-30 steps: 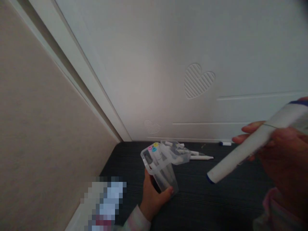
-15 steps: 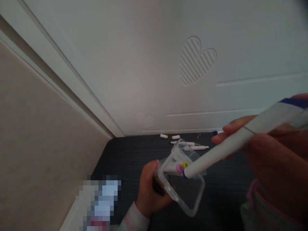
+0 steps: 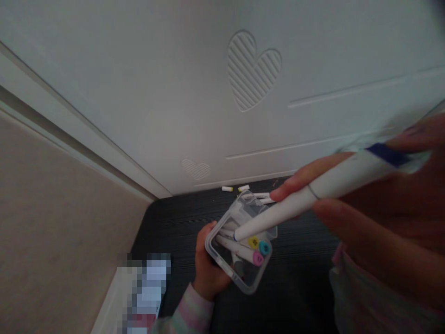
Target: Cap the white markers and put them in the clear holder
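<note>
My left hand (image 3: 210,264) is wrapped round a clear plastic box (image 3: 250,285), tilted so its opening faces me. Several markers lie inside; their round ends show a pink cap (image 3: 257,258), a yellow cap (image 3: 253,242) and a blue cap (image 3: 264,247). In my right hand (image 3: 361,222) is a white marker (image 3: 295,204) with a dark blue band, held between thumb and fingers. Its lower tip overlaps the box opening in the picture; whether it touches anything inside I cannot tell.
On the dark tabletop (image 3: 174,218), two small white caps (image 3: 227,189) with yellow ends lie near the back edge, beside white markers (image 3: 259,195) partly hidden by the box. Behind stands a white panel (image 3: 156,93) with embossed hearts. A pixelated patch (image 3: 149,287) is at lower left.
The box has tipped further toward me, showing more of the markers inside. My right hand and the white marker have shifted left, and the whole view has moved a little.
</note>
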The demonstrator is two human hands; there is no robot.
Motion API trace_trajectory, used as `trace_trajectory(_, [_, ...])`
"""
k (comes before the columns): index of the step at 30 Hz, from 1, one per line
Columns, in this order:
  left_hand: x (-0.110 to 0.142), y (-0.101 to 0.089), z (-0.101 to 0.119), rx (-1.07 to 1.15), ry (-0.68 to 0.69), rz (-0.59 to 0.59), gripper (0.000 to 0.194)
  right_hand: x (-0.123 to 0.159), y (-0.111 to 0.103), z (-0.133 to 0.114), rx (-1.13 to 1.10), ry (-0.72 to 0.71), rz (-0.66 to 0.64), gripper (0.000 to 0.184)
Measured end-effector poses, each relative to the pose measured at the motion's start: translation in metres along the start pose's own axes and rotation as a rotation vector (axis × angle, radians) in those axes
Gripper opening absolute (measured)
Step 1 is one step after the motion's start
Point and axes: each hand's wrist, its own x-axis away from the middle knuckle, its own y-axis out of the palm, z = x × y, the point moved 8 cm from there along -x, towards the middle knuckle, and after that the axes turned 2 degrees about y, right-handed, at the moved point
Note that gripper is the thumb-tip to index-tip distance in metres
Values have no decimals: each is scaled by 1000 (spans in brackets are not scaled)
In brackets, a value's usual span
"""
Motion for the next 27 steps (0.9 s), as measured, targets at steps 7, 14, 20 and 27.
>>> trace_trajectory(7, [-11, 0, 1, 114, -176, 11, 57, 5, 38, 24, 88, -60, -417, 31])
trace_trajectory(14, [-7, -1, 0, 118, -114, 34, 64, 8, 58, 37, 466, -122, -612, 17])
trace_trajectory(20, [-6, 0, -1, 126, -109, 8, 66, 10, 70, 43, 556, -161, -738, 14])
trace_trajectory(27, [-2, 4, -9, 194, -217, -4, 66, 10, 70, 43, 545, -193, -740, 16])
